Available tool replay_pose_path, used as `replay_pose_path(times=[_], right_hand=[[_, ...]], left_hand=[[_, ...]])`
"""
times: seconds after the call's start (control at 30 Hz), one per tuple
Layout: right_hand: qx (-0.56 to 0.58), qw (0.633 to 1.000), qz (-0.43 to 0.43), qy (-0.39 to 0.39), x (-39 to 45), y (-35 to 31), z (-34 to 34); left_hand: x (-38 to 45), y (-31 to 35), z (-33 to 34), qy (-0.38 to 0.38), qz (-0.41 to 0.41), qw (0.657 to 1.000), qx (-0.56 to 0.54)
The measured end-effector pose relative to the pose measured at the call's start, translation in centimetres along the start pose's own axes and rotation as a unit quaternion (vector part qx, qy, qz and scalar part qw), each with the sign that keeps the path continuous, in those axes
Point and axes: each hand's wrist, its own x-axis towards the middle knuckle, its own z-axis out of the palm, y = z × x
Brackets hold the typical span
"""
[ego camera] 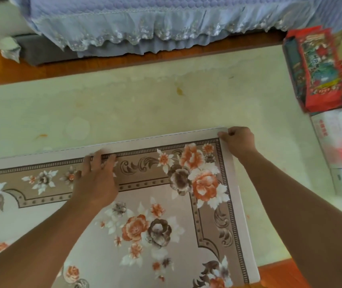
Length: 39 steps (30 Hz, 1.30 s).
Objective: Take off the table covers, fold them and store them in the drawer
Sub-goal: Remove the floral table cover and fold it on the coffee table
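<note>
Floral table cover (pixel 137 215) lies folded flat across the near half of our desk (pixel 145 96), its far edge running from nine o'clock up toward the one o'clock corner, where a white border and a dark patterned band frame orange and brown flowers. At that far right corner we see two layers of the cover lined up, one thin edge just above the other. Our right hand (pixel 238 143) sits at this corner, its fingers (pixel 231 133) curled under with the thumb pinching the corner of the cover. Our left hand (pixel 96 179) rests on the cover toward eleven o'clock from the middle of the cloth, its fingers (pixel 97 161) straight and spread, pressing the far border down flat against the desk. Beyond the cover the pale green desk top shows a few orange stains. At two o'clock red and green printed boxes (pixel 315 69) stand on the desk's right end, with white cartons (pixel 340 142) just nearer to us at three o'clock. At twelve o'clock, past the desk's far edge, hangs a lilac lace-trimmed bedcover (pixel 145 23).
</note>
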Motion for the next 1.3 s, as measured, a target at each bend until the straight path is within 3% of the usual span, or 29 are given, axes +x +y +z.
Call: replay_pose_path(times=[0.17,0.37,0.6,0.73,0.8,0.93,1.07,1.1,1.23,1.3], right_hand=[[-0.005,1.000,0.011,-0.012,0.2,-0.1,-0.2],[-0.024,0.999,0.008,-0.019,-0.1,-0.4,-0.2],[0.000,0.999,0.021,0.032,-2.3,0.4,0.4],[0.062,0.998,-0.005,0.017,-3.0,0.3,0.1],[0.107,0.994,-0.037,0.007,-4.4,0.5,-0.1],[0.145,0.976,-0.129,-0.097,-7.0,1.6,-0.3],[0.078,0.954,-0.114,-0.266,-6.9,1.5,-2.3],[0.065,0.952,-0.111,-0.277,-6.3,1.4,-2.8],[-0.070,0.982,-0.162,-0.065,-1.7,0.5,-2.5],[-0.128,0.978,-0.160,-0.026,-1.0,-0.4,-1.2]], left_hand=[[2.2,2.9,-0.9,0.048,0.100,0.994,-0.003],[4.5,5.1,-1.2,0.055,0.120,0.991,0.009],[5.1,5.4,-2.2,0.044,0.119,0.989,0.075],[5.2,6.7,-3.2,0.087,0.132,0.987,0.020],[5.3,8.6,-3.6,0.107,0.181,0.977,-0.038],[5.8,12.6,-3.4,0.080,0.267,0.957,-0.086],[6.6,12.7,-2.2,0.081,0.294,0.952,-0.025],[6.7,12.5,-2.1,0.089,0.294,0.952,-0.015],[6.7,13.1,-2.3,0.102,0.282,0.954,-0.006],[6.7,13.7,-2.4,0.095,0.274,0.957,0.008]])
